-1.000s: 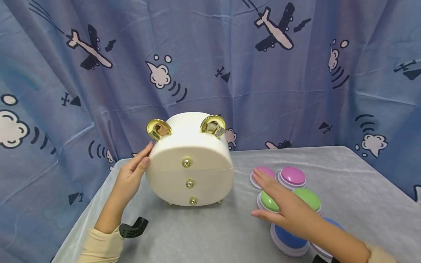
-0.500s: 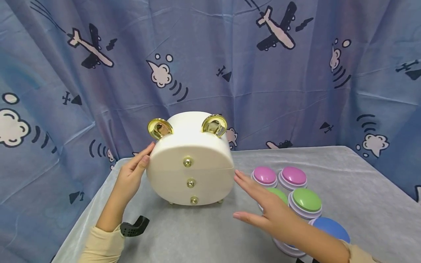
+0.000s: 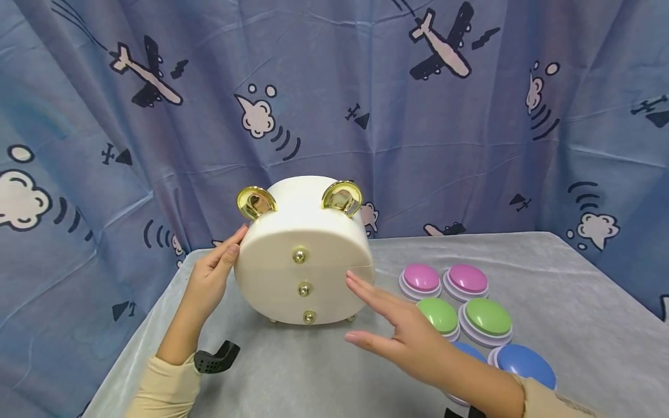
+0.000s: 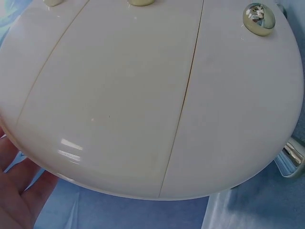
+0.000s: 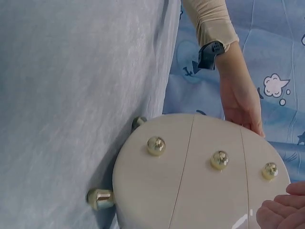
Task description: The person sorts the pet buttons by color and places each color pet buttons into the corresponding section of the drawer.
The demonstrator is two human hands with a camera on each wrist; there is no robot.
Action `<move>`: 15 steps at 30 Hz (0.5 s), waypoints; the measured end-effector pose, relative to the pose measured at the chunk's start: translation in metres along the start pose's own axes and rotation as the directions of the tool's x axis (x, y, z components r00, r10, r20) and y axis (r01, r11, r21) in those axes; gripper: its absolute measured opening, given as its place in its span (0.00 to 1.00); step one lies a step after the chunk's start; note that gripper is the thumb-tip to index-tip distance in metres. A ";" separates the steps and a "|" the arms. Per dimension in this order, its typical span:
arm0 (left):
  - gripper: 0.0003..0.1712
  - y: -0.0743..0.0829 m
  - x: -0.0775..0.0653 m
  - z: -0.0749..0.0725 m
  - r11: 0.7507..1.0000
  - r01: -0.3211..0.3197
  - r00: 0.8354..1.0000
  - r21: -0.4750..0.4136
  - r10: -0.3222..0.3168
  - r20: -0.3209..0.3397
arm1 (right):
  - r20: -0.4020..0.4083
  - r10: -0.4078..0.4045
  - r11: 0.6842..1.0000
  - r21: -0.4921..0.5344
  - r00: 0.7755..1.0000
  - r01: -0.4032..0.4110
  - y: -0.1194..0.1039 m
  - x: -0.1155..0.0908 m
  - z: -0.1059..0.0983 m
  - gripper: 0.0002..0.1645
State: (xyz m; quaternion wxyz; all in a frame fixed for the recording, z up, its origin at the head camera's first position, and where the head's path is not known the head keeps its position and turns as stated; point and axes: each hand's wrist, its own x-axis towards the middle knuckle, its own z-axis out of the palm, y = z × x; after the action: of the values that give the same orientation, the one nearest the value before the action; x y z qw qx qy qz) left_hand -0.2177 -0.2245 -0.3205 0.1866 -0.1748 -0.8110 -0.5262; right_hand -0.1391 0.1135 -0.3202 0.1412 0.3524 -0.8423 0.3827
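Note:
A white rounded drawer box (image 3: 272,278) stands upright on small gold feet, with two gold ear-shaped pieces (image 3: 342,198) on top. Its front carries three gold knobs (image 3: 304,289) in a column, and thin seams part the drawers, all closed. My left hand (image 3: 209,284) rests with straight fingers against the box's left side; the left wrist view shows its fingers (image 4: 35,191) at the box edge. My right hand (image 3: 402,325), fingers extended and thumb apart, holds nothing and overlaps the lower right of the box front in the head view.
Several round push buttons stand in pairs at the right: pink (image 3: 466,280), green (image 3: 488,317) and blue (image 3: 525,366), each on a white base. My right forearm partly covers one blue button (image 3: 467,350). A grey cloth (image 3: 585,302) covers the table; a blue patterned curtain (image 3: 324,104) hangs behind.
My right hand has moved left from above the buttons to in front of the box, uncovering the pink and green ones. My left hand has stayed at the box's side.

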 end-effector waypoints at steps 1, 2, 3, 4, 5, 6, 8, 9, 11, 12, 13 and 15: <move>0.24 0.000 0.000 0.000 1.000 0.002 1.000 0.000 -0.002 0.000 | 0.001 0.005 1.000 0.009 1.000 -0.005 -0.001 0.001 0.001 0.41; 0.24 0.001 0.000 0.000 1.000 0.005 1.000 0.004 -0.005 0.000 | 0.002 0.011 1.000 0.020 1.000 -0.011 -0.002 0.003 0.002 0.40; 0.24 0.001 0.000 0.000 1.000 0.009 1.000 0.004 -0.009 0.000 | 0.006 0.025 0.999 0.038 1.000 -0.025 -0.003 0.004 0.003 0.40; 0.24 0.001 0.000 0.000 1.000 0.012 1.000 0.006 -0.012 0.001 | 0.012 0.043 0.997 0.067 0.999 -0.044 -0.004 0.006 0.004 0.39; 0.24 0.002 0.001 0.001 1.000 0.013 1.000 0.006 -0.013 0.002 | 0.022 0.066 0.991 0.112 0.998 -0.068 -0.005 0.008 0.005 0.39; 0.24 0.002 0.001 0.001 1.000 0.013 1.000 0.005 -0.013 0.001 | 0.038 0.092 0.983 0.159 0.995 -0.097 -0.006 0.010 0.006 0.38; 0.24 0.002 0.001 0.001 1.000 0.015 1.000 0.007 -0.015 -0.004 | 0.075 0.142 0.949 0.274 0.987 -0.157 -0.009 0.015 0.007 0.37; 0.24 0.002 0.001 0.000 1.000 0.017 1.000 0.005 -0.017 -0.006 | 0.094 0.169 0.925 0.328 0.981 -0.191 -0.010 0.018 0.008 0.37; 0.24 0.002 0.001 0.000 1.000 0.020 1.000 0.007 -0.020 -0.008 | 0.129 0.202 0.877 0.418 0.971 -0.238 -0.012 0.023 0.010 0.36; 0.24 0.002 0.001 0.000 1.000 0.024 1.000 0.007 -0.024 -0.007 | 0.144 0.215 0.856 0.448 0.966 -0.258 -0.013 0.025 0.011 0.36; 0.24 0.002 0.001 0.000 1.000 0.029 1.000 0.009 -0.029 -0.006 | 0.156 0.227 0.836 0.475 0.961 -0.275 -0.014 0.028 0.012 0.35; 0.24 0.002 0.001 0.000 0.999 0.039 0.999 0.012 -0.039 -0.002 | 0.174 0.249 0.807 0.506 0.953 -0.304 -0.015 0.031 0.013 0.34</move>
State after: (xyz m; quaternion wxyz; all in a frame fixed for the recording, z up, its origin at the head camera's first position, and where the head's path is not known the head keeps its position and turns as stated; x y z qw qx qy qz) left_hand -0.2173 -0.2237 -0.3189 0.1782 -0.1575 -0.8173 -0.5249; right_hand -0.1500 0.0816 -0.3048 -0.0601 0.2696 -0.7531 0.5972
